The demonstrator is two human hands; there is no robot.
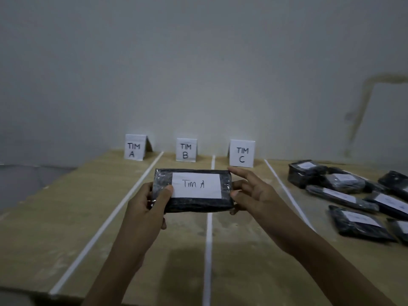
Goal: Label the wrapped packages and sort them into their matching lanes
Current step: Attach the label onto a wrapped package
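Observation:
A black wrapped package (196, 204) with a white label reading "Tim A" (196, 185) is held up above the table's middle lane. My left hand (149, 200) grips its left end, thumb on the label's edge. My right hand (250, 192) holds the right end between thumb and fingers, with the index finger stretched along the top corner. Three folded paper signs stand at the back: "TIM A" (134, 147), "TIM B" (186, 150), "TIM C" (242, 153).
White tape lines (208, 239) divide the wooden table (66, 206) into lanes. Several black wrapped packages with white labels (353, 195) lie in a pile at the right. A grey wall rises behind the signs. The table's left edge drops to a dark floor.

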